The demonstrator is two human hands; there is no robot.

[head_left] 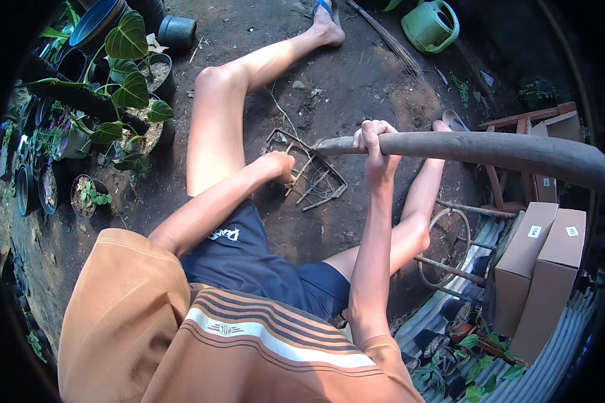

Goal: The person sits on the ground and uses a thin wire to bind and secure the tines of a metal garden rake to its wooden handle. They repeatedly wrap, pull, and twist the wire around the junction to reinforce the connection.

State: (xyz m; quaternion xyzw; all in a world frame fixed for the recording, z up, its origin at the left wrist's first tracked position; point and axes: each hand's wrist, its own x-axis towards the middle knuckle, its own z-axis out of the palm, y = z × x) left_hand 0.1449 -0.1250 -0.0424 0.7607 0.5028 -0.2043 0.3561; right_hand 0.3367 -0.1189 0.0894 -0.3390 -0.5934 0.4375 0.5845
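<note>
A long, curved wooden handle (491,149) runs from the right to the rake's metal head (329,190) at mid-view. Several bent prongs make up the head, with thin dry stems or roots tangled among them. My right hand (378,151) is wrapped round the handle a little above where it meets the metal. At the left side of the head, my left hand (279,166) is closed against the prongs. Its fingertips are partly hidden, so whether it grips a prong or the dry stems is unclear.
Potted plants (131,87) crowd the left side. A green watering can (431,27) stands at the far right on the dark soil. At right are cardboard boxes (551,269), a wooden stool frame (517,154), metal tubing (450,269) and corrugated sheeting (565,349).
</note>
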